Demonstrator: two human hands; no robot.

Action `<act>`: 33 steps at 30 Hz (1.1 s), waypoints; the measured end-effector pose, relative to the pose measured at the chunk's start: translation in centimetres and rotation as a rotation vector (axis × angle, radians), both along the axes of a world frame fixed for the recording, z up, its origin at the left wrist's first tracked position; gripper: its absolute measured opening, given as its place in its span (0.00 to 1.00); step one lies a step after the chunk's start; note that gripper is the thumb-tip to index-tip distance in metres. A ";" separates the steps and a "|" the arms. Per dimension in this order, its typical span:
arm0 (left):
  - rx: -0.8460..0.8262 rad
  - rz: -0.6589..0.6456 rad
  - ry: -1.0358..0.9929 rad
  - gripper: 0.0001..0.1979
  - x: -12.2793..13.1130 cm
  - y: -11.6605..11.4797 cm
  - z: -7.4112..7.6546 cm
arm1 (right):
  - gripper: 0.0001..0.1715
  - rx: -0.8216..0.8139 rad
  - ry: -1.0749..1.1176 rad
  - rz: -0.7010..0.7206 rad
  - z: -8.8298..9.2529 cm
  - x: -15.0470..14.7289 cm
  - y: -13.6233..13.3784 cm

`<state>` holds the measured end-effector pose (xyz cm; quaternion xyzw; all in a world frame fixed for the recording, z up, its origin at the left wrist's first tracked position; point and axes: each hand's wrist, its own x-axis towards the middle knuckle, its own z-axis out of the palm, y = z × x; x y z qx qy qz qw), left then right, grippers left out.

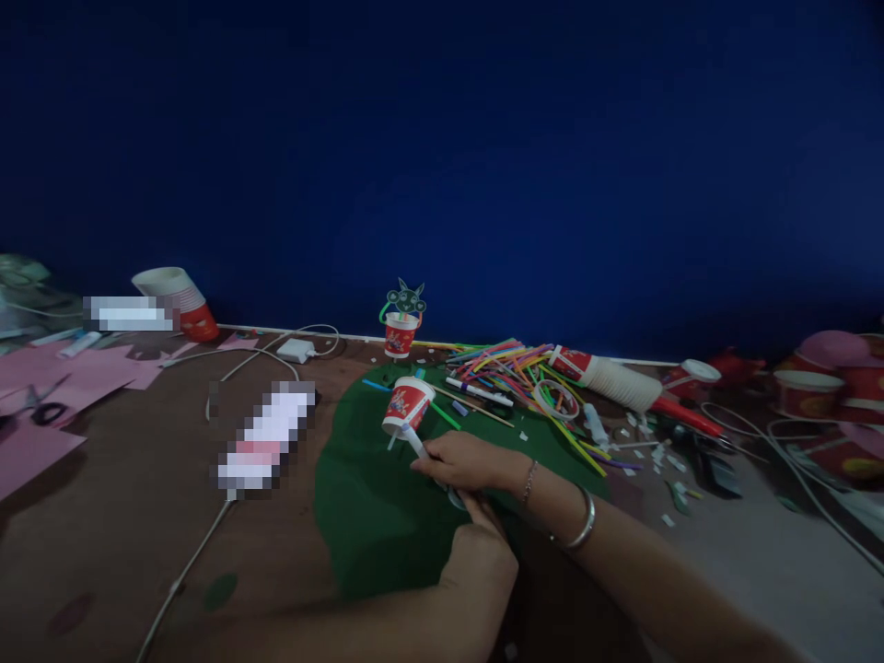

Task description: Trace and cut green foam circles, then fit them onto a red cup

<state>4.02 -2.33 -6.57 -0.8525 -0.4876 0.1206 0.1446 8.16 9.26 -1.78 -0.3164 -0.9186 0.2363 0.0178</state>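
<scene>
A small red-and-white cup [406, 405] stood in front of the hands, tilted over the green sheet [366, 516] on the brown counter [276, 562]. The right hand [462, 462], with a bracelet [529, 483] and a bangle [586, 521] on its arm, had its fingers closed around a white stick [415, 442]. The stick's far end met the cup's lower edge in the view; whether they touched could not be told.

The left hand [483, 557] was just below the right, its index finger extended under it. Its other fingers were bent; whether they gripped anything could not be told.

Behind the cup, near the blue wall [442, 166], stood a decorated cup [400, 337] topped by a dark green animal figure [407, 301]. To the right lay a marker [479, 392], a pile of coloured straws [501, 359], a tape roll [555, 400] and a cup stack [622, 381] on its side.

To the left were a charger [296, 351] with its cable, pink paper [75, 378] and scissors [42, 410]. Another stack [180, 304] leaned near the wall.
</scene>
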 end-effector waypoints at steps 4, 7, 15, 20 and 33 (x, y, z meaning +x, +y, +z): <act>0.068 -0.018 0.028 0.24 -0.1 -0.2 0.2 | 0.23 -0.043 0.055 -0.048 -0.4 0.2 0.2; 0.117 -0.034 0.037 0.24 -0.2 -0.3 0.8 | 0.22 -0.066 0.110 -0.109 -0.9 0.3 0.3; 0.165 -0.069 0.074 0.23 -0.4 -0.2 1.0 | 0.20 -0.130 0.218 -0.234 -1.4 0.9 0.7; 0.215 -0.082 0.094 0.22 -0.6 -0.3 0.5 | 0.21 -0.143 0.255 -0.309 -1.8 1.3 0.9; 0.249 -0.037 0.093 0.23 -0.5 -0.2 -1.0 | 0.20 -0.075 0.397 -0.519 -3.0 3.4 0.3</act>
